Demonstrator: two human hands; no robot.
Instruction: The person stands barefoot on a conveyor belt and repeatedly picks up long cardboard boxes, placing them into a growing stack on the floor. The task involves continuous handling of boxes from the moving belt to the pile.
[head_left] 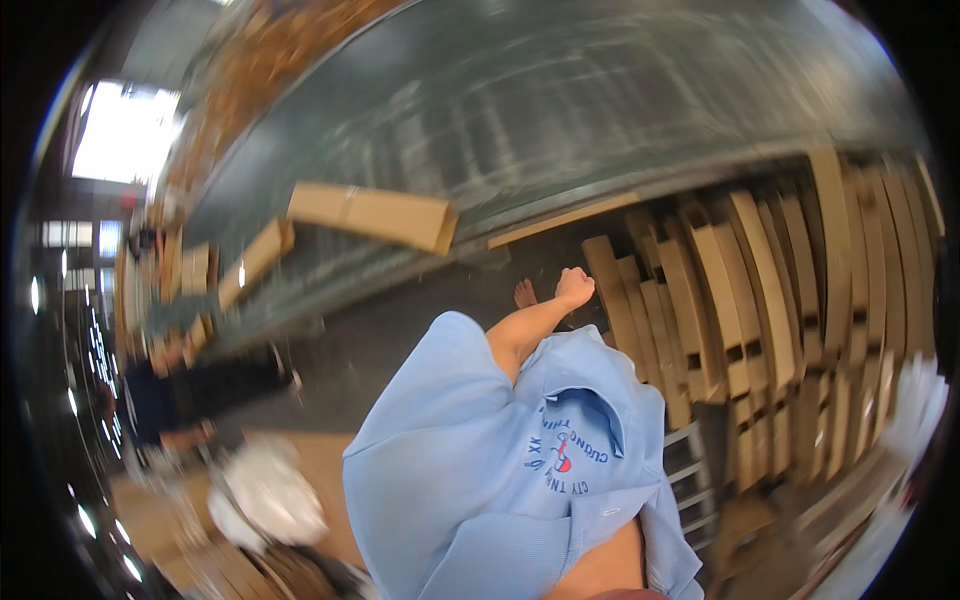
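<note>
My left hand [574, 287] hangs in front of me with its fingers curled closed, and nothing shows in it. Its forearm comes out of the sleeve of my light blue shirt [450, 450]. Just to its right stand long, narrow brown cardboard boxes [710, 290], packed side by side in rows. The hand appears close to the nearest ones, but whether it touches them I cannot tell. My right hand is out of view. A bare foot [525, 293] shows beside my left wrist.
A long green-topped table [480, 130] runs across the far side. One long carton [370, 215] lies at its near edge, with another carton [257, 263] further left. At the left is a person in dark clothes [150, 400]. A white plastic bundle [268, 492] lies at lower left.
</note>
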